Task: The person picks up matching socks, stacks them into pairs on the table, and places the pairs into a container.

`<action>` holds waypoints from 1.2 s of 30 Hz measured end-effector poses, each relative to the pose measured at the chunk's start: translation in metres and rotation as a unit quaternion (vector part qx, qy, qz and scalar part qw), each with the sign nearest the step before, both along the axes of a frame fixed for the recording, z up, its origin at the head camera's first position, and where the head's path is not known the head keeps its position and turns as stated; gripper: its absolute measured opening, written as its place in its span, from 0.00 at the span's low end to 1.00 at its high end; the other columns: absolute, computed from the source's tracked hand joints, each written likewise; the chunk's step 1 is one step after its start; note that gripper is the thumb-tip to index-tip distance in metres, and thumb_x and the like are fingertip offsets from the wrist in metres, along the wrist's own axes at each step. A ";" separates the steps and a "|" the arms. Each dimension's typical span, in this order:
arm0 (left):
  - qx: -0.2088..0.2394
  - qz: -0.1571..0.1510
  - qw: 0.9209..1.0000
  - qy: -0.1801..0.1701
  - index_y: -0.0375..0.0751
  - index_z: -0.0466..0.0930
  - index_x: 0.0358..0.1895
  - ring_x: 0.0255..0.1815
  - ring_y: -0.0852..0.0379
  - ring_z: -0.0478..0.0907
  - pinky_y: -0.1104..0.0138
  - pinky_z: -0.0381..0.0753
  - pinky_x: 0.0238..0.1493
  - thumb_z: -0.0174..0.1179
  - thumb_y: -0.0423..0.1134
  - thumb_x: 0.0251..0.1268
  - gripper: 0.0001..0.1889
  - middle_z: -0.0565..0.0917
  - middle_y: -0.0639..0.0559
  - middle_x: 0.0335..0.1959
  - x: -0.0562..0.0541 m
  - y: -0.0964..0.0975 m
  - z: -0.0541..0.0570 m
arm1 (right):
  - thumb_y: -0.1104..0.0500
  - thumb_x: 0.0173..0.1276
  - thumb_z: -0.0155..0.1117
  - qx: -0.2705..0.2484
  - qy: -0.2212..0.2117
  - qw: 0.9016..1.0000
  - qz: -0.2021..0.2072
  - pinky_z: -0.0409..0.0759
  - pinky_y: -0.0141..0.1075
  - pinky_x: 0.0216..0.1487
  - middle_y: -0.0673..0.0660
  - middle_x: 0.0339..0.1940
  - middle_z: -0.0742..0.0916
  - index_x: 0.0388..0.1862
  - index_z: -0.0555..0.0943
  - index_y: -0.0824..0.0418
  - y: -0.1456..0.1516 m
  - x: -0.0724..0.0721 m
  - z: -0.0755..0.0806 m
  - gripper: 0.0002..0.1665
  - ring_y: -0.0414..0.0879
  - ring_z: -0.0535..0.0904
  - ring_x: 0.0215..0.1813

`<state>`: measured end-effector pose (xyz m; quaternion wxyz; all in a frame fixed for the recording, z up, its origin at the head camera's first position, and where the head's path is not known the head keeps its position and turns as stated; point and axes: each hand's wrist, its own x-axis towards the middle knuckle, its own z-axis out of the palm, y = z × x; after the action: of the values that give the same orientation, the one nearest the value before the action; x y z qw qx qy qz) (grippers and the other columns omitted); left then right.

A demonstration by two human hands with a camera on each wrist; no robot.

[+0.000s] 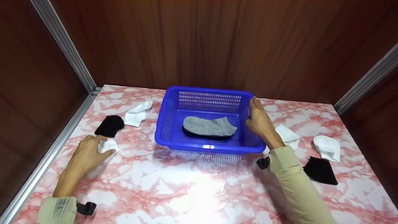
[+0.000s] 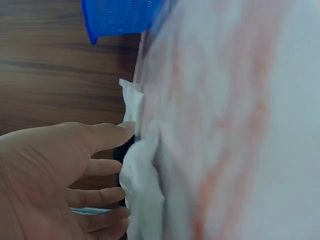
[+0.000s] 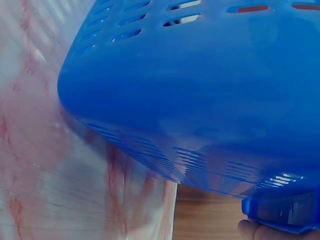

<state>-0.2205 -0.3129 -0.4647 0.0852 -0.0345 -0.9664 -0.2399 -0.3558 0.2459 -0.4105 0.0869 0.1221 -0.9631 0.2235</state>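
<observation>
A blue plastic basket [image 1: 205, 148] with slotted walls sits at the back middle, a grey sock [image 1: 210, 127] lying inside it. My right hand [image 1: 260, 121] grips the basket's right rim; in the right wrist view the basket's wall [image 3: 200, 100] fills most of the picture, with fingertips [image 3: 270, 232] at the rim. On the left, my left hand [image 1: 90, 152] is over a white sock [image 1: 109, 147], thumb and fingers spread at it. The left wrist view has those fingers nearly straight, their tips right at the white sock [image 2: 142, 185].
Beyond the left hand lie a black sock [image 1: 109, 125] and another white sock [image 1: 138, 113]. Right of the basket are two white socks [image 1: 287, 136] [image 1: 328, 148] and a black sock [image 1: 321, 170]. Brown wood-grain panels [image 1: 205, 43] enclose the marbled table [image 1: 149, 193] at back and sides.
</observation>
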 end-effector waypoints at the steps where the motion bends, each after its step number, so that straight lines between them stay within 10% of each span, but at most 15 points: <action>1: 0.000 0.003 1.000 -0.010 0.23 0.79 0.59 0.47 0.29 0.79 0.37 0.77 0.51 0.74 0.45 0.62 0.31 0.81 0.24 0.49 0.002 -0.001 -0.002 | 0.73 0.58 0.49 0.000 0.001 1.000 0.001 0.52 0.56 0.87 0.80 0.83 0.58 0.80 0.53 0.82 -0.001 0.000 -0.001 0.48 0.70 0.52 0.86; 14: -0.031 0.029 0.995 -0.085 0.23 0.75 0.63 0.49 0.17 0.69 0.36 0.71 0.48 0.65 0.45 0.71 0.28 0.74 0.15 0.53 0.011 0.000 -0.010 | 0.72 0.58 0.50 0.004 0.000 1.000 0.002 0.53 0.55 0.87 0.79 0.84 0.58 0.80 0.53 0.81 -0.002 0.001 -0.002 0.48 0.70 0.53 0.86; 36: 0.079 -0.049 0.991 -0.101 0.37 0.86 0.41 0.26 0.56 0.80 0.65 0.81 0.28 0.63 0.24 0.56 0.11 0.89 0.43 0.35 0.023 0.059 -0.003 | 0.71 0.59 0.51 0.009 -0.006 1.000 -0.003 0.55 0.57 0.86 0.77 0.84 0.58 0.80 0.54 0.80 0.001 0.002 0.001 0.48 0.69 0.53 0.86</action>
<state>-0.1974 -0.2535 -0.4672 -0.0221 -0.0507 -0.9452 -0.3218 -0.3541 0.2466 -0.4097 0.0804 0.1181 -0.9660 0.2154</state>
